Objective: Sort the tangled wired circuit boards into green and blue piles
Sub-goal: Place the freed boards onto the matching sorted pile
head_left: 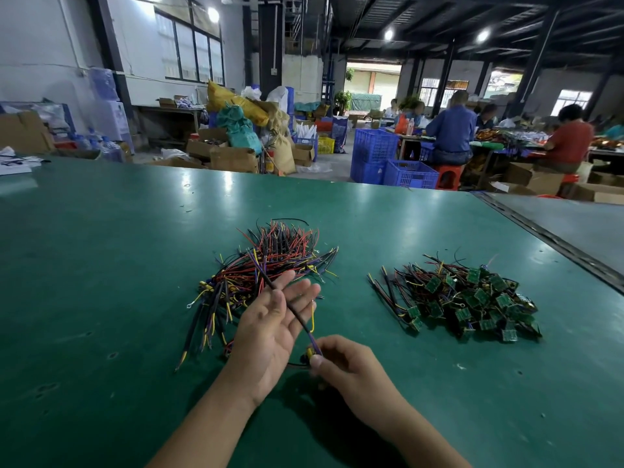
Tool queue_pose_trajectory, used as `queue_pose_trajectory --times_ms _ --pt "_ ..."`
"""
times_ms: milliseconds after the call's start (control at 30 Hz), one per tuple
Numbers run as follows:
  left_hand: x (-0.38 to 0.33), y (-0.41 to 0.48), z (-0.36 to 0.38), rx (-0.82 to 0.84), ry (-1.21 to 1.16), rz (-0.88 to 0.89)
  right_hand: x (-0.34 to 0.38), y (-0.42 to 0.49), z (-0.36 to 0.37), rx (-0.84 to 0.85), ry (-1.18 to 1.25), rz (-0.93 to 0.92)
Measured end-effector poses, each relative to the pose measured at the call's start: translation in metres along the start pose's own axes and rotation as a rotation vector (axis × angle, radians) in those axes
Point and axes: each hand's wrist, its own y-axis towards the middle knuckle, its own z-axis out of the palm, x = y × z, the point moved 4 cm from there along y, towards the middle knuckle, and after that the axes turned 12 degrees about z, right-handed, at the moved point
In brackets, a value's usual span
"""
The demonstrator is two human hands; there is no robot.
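A single wired lead (293, 309), dark-sleeved with purple and yellow strands showing at its lower end, is running slantwise across the middle of the table (101, 251), near its front edge. The right hand (344, 364) is pinching that lower end between thumb and curled fingers; the board there is mostly hidden, so its colour cannot be told. The left hand (270, 329) is lying palm up with straight, spread fingers, the lead resting across them. Its upper end is reaching into the tangled heap (270, 261) of red, black, purple and yellow wires just behind the left hand. Toward the right edge, well apart, a pile of green boards (472, 298) with short wires is lying.
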Motion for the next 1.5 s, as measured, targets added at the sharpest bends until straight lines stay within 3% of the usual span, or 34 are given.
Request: queue_pose_trajectory --times_ms 300,433,533,800,900,1033,1333,1500 --pt "-0.001 -0.003 -0.010 -0.080 0.540 0.122 -0.009 0.012 -0.026 -0.311 0.506 0.037" --pt "0.009 -0.013 -0.005 0.077 0.672 -0.114 -0.011 0.014 -0.035 -0.342 0.729 0.042" --pt "0.024 -0.023 0.000 0.209 0.740 -0.292 -0.010 0.013 -0.036 -0.323 0.766 0.018" --pt "0.011 -0.017 0.002 0.137 0.873 0.075 -0.007 0.011 -0.025 -0.252 0.604 -0.016" --pt "0.010 -0.018 0.002 0.101 0.859 0.090 -0.003 0.008 -0.019 -0.233 0.456 -0.037" --pt "0.014 -0.017 0.001 0.021 0.672 0.003 0.006 0.004 -0.011 -0.172 0.344 -0.069" --pt "0.020 -0.016 0.002 -0.107 0.246 -0.126 0.006 0.003 -0.008 -0.089 0.392 -0.018" --pt "0.016 -0.016 -0.001 -0.038 0.409 -0.053 0.002 0.002 -0.010 -0.158 0.369 -0.045"
